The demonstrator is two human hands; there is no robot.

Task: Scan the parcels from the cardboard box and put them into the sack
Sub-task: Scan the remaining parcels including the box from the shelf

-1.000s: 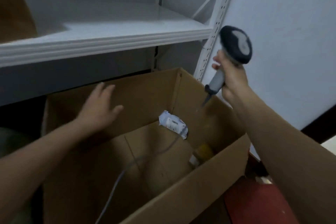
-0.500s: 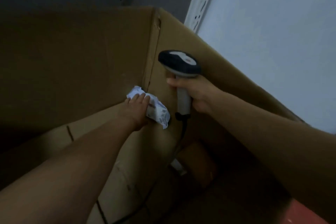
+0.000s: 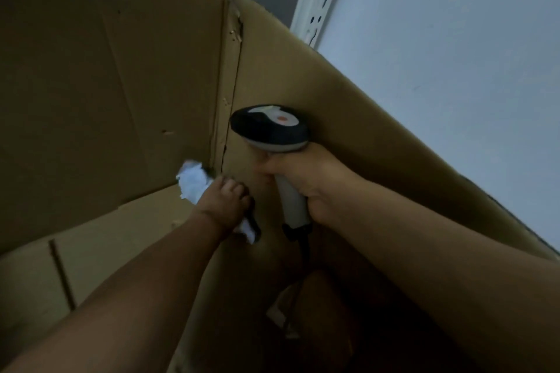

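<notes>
Closing the left grip (image 3: pixel 225 202) round the white parcel (image 3: pixel 194 180) in the corner of the cardboard box (image 3: pixel 121 85) (lying flat on it a moment earlier); clamping the right grip (image 3: pixel 306 180) on the scanner (image 3: pixel 269 128) alongside, readying the scan.

Matt cardboard box (image 3: pixel 121 85); crinkled white plastic parcel (image 3: pixel 194 180); smooth plastic scanner (image 3: pixel 269 130).

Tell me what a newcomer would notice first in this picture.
The black-and-grey scanner stands out at the centre, held by its handle in the right hand inside the cardboard box. Just left of it, the left hand grips a crumpled white parcel in the box's far corner. Beyond the box's right side, a pale wall fills the upper right.
</notes>
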